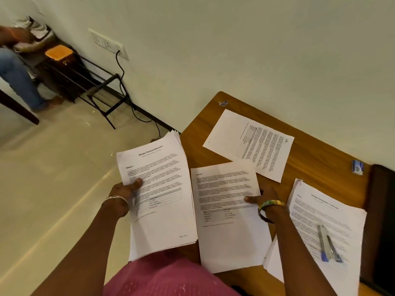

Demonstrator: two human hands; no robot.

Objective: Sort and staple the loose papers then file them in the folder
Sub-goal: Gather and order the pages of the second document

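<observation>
Left hand (125, 190) grips the paper stack (158, 197); right hand (259, 196) pinches a single sheet (226, 216) over the table (316, 165)

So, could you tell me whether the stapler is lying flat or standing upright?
Lying flat: the stapler rests lengthwise on the paper pile at the right, untouched by either hand.

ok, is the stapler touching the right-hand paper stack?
Touching. The head view shows the stapler lying flat on top of the right-hand paper stack, with no gap visible between them.
</observation>
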